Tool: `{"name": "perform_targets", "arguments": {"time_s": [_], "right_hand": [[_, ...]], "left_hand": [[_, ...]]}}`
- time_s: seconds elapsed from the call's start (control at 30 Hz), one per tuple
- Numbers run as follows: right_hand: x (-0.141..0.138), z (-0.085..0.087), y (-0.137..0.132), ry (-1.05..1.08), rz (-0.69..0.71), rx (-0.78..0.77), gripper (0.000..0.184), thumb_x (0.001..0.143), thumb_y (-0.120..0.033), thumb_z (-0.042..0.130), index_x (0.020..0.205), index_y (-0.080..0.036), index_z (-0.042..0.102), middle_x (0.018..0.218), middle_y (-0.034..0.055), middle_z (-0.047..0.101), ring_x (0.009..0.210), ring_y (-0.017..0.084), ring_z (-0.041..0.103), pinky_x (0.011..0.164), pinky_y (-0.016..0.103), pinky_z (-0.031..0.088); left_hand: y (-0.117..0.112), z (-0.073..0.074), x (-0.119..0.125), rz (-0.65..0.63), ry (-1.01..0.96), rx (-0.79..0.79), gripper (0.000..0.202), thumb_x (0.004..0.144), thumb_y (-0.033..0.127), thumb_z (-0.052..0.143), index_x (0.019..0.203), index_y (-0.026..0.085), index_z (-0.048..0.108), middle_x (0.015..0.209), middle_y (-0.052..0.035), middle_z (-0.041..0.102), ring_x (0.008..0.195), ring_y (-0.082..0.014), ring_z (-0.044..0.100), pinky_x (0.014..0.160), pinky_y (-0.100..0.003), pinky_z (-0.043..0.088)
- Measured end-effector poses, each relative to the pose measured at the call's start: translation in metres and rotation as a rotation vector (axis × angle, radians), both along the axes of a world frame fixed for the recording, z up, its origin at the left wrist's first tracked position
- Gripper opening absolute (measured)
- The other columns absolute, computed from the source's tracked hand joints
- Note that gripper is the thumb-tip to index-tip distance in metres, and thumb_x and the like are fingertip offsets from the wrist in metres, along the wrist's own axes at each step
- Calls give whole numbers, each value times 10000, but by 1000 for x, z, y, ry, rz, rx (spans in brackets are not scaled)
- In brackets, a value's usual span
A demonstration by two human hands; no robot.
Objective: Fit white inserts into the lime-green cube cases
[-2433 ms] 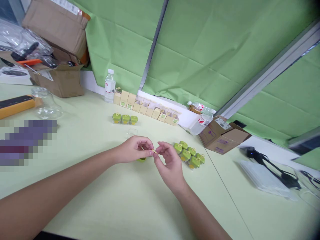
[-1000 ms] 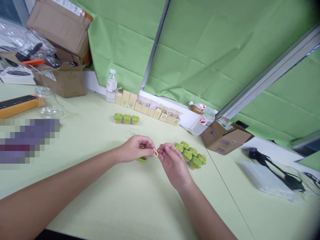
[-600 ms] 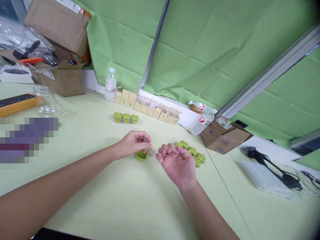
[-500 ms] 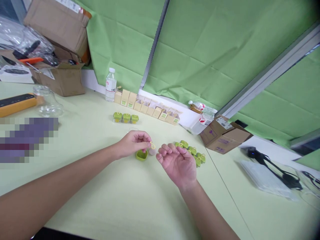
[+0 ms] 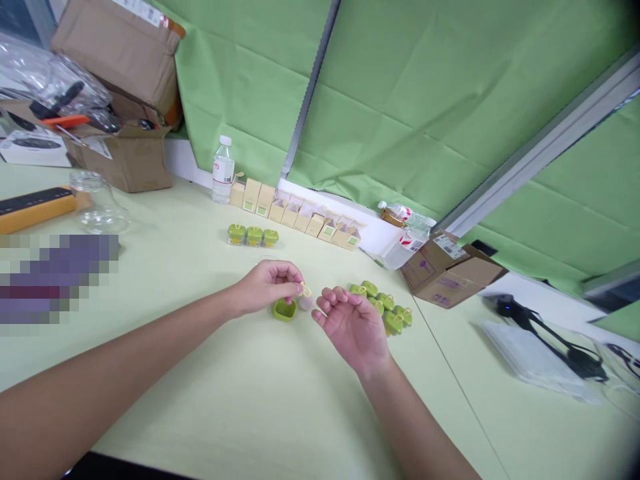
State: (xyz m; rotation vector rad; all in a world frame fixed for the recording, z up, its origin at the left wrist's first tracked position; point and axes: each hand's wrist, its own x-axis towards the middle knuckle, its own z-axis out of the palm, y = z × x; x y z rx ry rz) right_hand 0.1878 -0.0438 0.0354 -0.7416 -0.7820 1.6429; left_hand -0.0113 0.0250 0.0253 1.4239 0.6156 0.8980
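My left hand [image 5: 265,287] pinches a small yellow ring piece [image 5: 305,290] at its fingertips, just above a green lid [image 5: 285,309] that lies on the pale table [image 5: 215,387]. A small clear cap [image 5: 306,302] rests beside the lid. My right hand [image 5: 353,327] hovers palm up to the right, fingers curled loosely and holding nothing. Right behind it lies a cluster of several green-lidded little containers [image 5: 383,307]. A row of three more green containers [image 5: 253,235] stands farther back.
A water bottle [image 5: 223,171] and a row of several small cream boxes [image 5: 295,218] line the back edge. Cardboard boxes [image 5: 120,160] sit at far left, another cardboard box [image 5: 447,270] at right. A glass jar [image 5: 95,203], a yellow-black bar [image 5: 30,207] and clear plastic bags with black cables [image 5: 545,347] lie around.
Both hands pinched the yellow ring together; the right hand has let go and turned palm up, while the left keeps the ring and has lifted, uncovering the green lid.
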Motion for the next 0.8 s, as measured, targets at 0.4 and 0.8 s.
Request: {"name": "perform_targets", "arguments": {"time_s": [0.4, 0.8], "right_hand": [[0, 5, -5, 89, 113, 1, 227, 805, -422, 525, 915, -258, 636, 923, 37, 635, 888, 225, 587, 810, 400, 484], [-11, -6, -3, -476, -104, 253, 179, 796, -361, 750, 835, -236, 629, 806, -3, 624, 765, 166, 585, 746, 320, 491]], "left_hand": [[1, -1, 0, 14, -3, 14, 160, 759, 247, 728, 805, 138, 621, 739, 4, 627, 606, -100, 589, 629, -253, 484], [-4, -4, 1, -35, 94, 198, 137, 770, 251, 729, 812, 135, 671, 781, -46, 688, 719, -138, 627, 666, -259, 509]]}}
